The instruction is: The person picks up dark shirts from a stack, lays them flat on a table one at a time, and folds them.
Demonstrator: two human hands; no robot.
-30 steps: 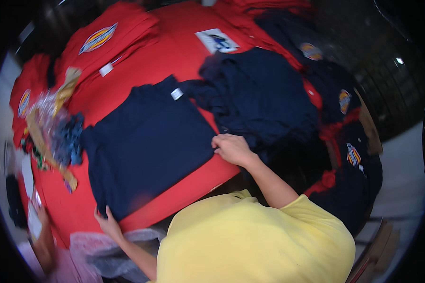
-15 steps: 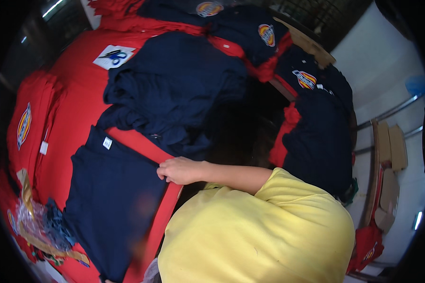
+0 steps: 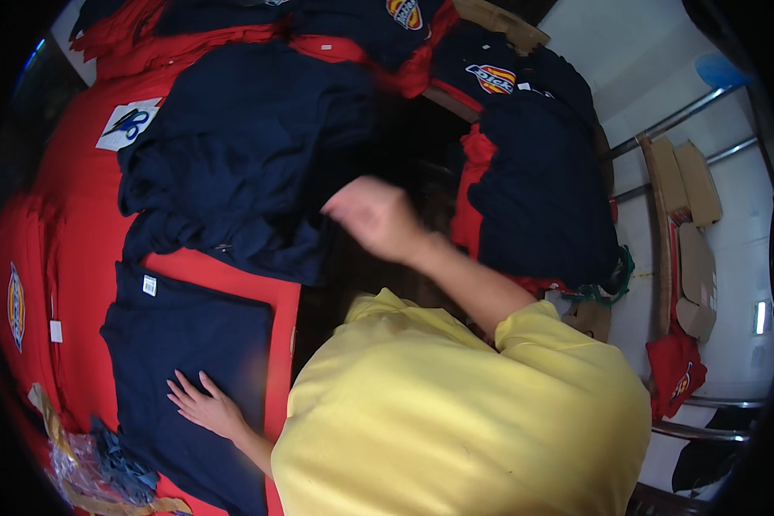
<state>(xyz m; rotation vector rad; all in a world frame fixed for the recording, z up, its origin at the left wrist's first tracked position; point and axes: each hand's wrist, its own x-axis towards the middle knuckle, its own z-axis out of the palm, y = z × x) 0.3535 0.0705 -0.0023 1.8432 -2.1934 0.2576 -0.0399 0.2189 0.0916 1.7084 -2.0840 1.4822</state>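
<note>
the left hand (image 3: 205, 406) lies open and flat on the folded navy shirt (image 3: 181, 361), while the blurred, loosely curled, empty right hand (image 3: 374, 217) hovers nearer the navy pile (image 3: 241, 163) up-left.

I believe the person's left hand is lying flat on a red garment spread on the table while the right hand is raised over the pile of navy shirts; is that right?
Not quite: in the head view the left hand lies flat on a navy garment, not a red one; red cloth lies under it. The right hand is indeed raised, blurred, beside the pile of navy shirts.
</note>
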